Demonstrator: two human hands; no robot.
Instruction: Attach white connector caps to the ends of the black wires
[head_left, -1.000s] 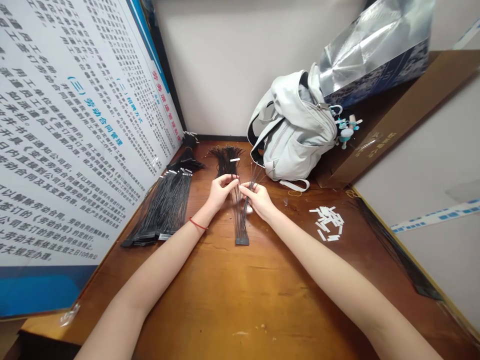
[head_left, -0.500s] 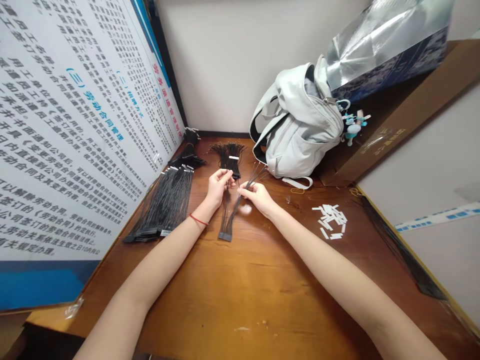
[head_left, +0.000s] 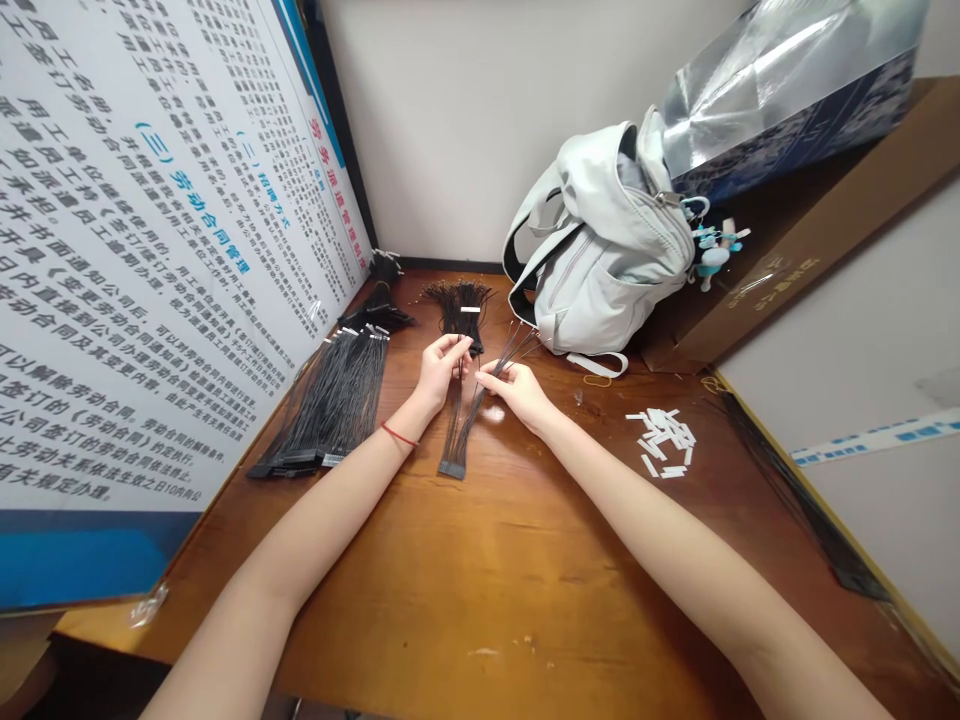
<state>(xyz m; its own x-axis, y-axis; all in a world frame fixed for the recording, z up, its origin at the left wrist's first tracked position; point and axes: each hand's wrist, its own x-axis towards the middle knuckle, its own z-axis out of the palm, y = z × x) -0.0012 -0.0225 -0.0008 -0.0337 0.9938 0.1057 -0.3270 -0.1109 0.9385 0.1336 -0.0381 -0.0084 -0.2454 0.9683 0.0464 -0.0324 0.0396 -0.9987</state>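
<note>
A black wire harness [head_left: 452,468] lies with its flat connector toward me, its wires parted into two strands. My left hand [head_left: 442,368] pinches the left strand near its far end. Between the thumb and fingers of my right hand [head_left: 516,392] is the right strand, whose loose wire tips fan out beyond the fingers. Just past my left hand a bundle of black wires [head_left: 459,295] rests on the table with a white piece across it. Left of my left forearm lies a large row of harnesses [head_left: 330,400] with white sleeves at their far ends.
White short tubes [head_left: 664,440] are heaped at the right. A pale backpack [head_left: 600,250] leans at the back beside a cardboard box [head_left: 810,250]. Another tied wire bundle [head_left: 381,300] sits at the back left, against a printed board [head_left: 187,250]. Dark wires [head_left: 810,500] lie along the right edge.
Both hands keep their grip on the harness strands and have barely moved. The whole view has shifted slightly.
</note>
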